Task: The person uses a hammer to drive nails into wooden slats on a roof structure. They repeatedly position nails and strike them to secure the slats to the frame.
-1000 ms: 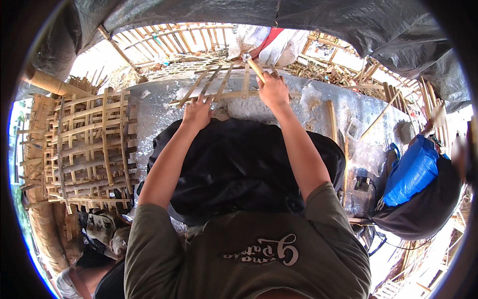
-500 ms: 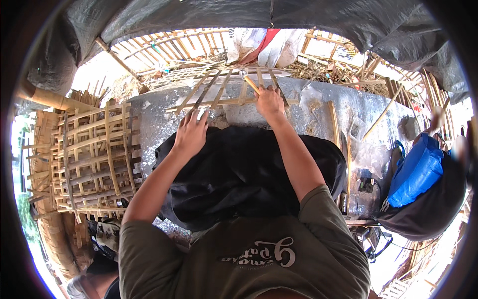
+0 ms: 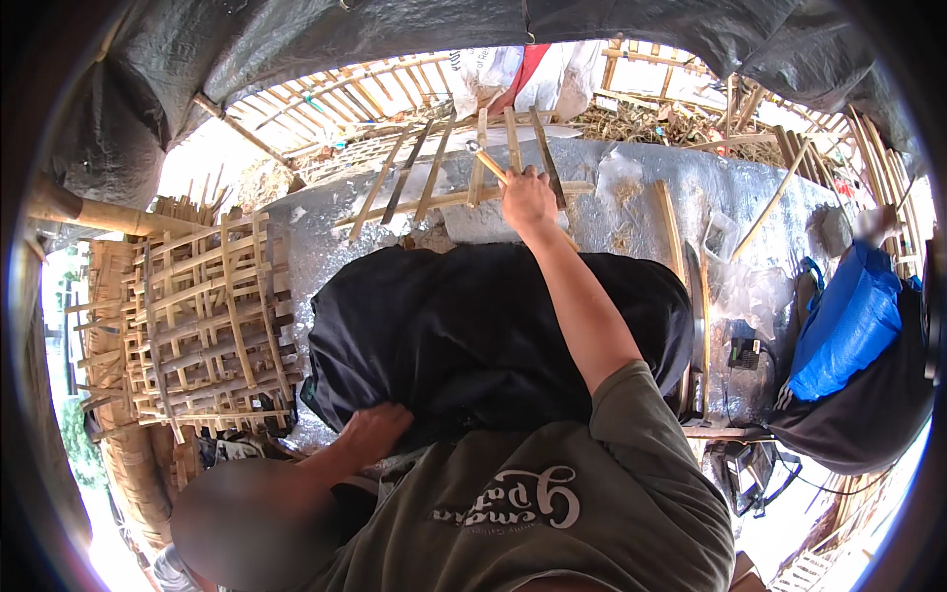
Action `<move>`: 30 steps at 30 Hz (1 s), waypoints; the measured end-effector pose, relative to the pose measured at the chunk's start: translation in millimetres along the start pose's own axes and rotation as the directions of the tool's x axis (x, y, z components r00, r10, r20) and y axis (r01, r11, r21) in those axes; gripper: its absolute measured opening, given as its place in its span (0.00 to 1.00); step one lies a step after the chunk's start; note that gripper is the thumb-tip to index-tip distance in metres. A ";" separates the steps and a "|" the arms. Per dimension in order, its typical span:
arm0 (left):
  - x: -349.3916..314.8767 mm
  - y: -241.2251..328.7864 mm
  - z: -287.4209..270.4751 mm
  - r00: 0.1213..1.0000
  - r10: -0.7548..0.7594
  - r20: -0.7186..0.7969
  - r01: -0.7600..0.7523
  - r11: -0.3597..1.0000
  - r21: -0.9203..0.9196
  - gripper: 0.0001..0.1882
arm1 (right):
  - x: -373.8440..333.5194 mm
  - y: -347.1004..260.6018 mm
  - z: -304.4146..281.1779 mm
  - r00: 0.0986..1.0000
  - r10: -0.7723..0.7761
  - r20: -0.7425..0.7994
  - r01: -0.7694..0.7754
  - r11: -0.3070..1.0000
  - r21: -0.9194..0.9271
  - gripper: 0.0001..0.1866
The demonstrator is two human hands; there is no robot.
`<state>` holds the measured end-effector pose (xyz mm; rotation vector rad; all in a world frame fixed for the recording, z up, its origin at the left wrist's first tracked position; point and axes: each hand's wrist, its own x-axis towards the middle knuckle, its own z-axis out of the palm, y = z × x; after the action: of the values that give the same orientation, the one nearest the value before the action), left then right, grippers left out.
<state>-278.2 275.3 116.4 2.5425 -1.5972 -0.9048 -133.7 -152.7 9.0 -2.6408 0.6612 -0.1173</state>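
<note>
My right hand (image 3: pixel 530 202) is closed around the wooden handle of a hammer (image 3: pixel 488 164). Its metal head points away from me, over a bamboo lattice piece. In that piece, several split bamboo slats (image 3: pixel 430 183) stand side by side across one long cross strip (image 3: pixel 375 213). A pale block (image 3: pixel 483 225) lies just under the strip. My left hand (image 3: pixel 375 431) is low, against the black cloth (image 3: pixel 473 326) spread over my lap. Its fingers are partly hidden, and a blurred patch covers part of the left arm.
Finished-looking bamboo lattices (image 3: pixel 207 321) are stacked on the left. To the right are loose bamboo sticks (image 3: pixel 671 227), a clear plastic bag (image 3: pixel 745 296) and a blue bag (image 3: pixel 848 321). A dark tarp (image 3: pixel 424 25) hangs overhead, with white sacks (image 3: pixel 572 79) at the back.
My left hand has left the bamboo slats and come back toward my body, down to the black cloth. My right hand still holds the hammer in nearly the same place.
</note>
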 end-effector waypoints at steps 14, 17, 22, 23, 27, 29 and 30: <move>-32.4 -10.5 21.9 0.496 0.118 0.860 0.546 0.728 -0.415 0.20 | -7.3 15.2 8.4 0.993 -0.035 -0.113 0.038 0.999 0.022 0.16; -26.2 -7.5 41.0 0.383 0.100 0.918 0.560 0.765 -0.318 0.20 | -7.8 14.1 10.0 0.989 -0.049 -0.138 0.047 0.999 -0.016 0.16; -58.0 2.3 63.0 0.720 0.319 0.617 -0.088 0.923 -0.375 0.15 | -3.7 -15.4 14.0 0.996 -0.024 -0.081 0.025 1.000 0.017 0.16; -43.8 38.6 4.3 0.759 0.210 0.616 -0.046 0.961 -0.271 0.14 | -4.3 -11.9 15.4 0.997 -0.018 -0.073 0.018 1.000 0.000 0.16; 3.6 103.9 -157.7 0.867 0.201 0.456 -0.110 0.970 -0.217 0.14 | -6.5 24.9 16.5 0.994 -0.016 -0.105 0.010 0.998 -0.059 0.16; 16.8 94.2 -199.1 0.916 0.220 0.336 -0.142 0.960 -0.242 0.13 | -12.0 23.5 10.2 0.990 -0.052 -0.129 0.049 0.998 -0.025 0.15; 36.6 80.4 -212.2 0.935 0.248 0.254 -0.183 0.950 -0.254 0.11 | -14.3 26.9 10.2 0.989 -0.049 -0.138 0.048 0.999 -0.011 0.15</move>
<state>-233.0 144.9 300.3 2.1095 -1.6850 -1.3826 -156.2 -163.8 -11.1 -2.6745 0.6427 -0.3154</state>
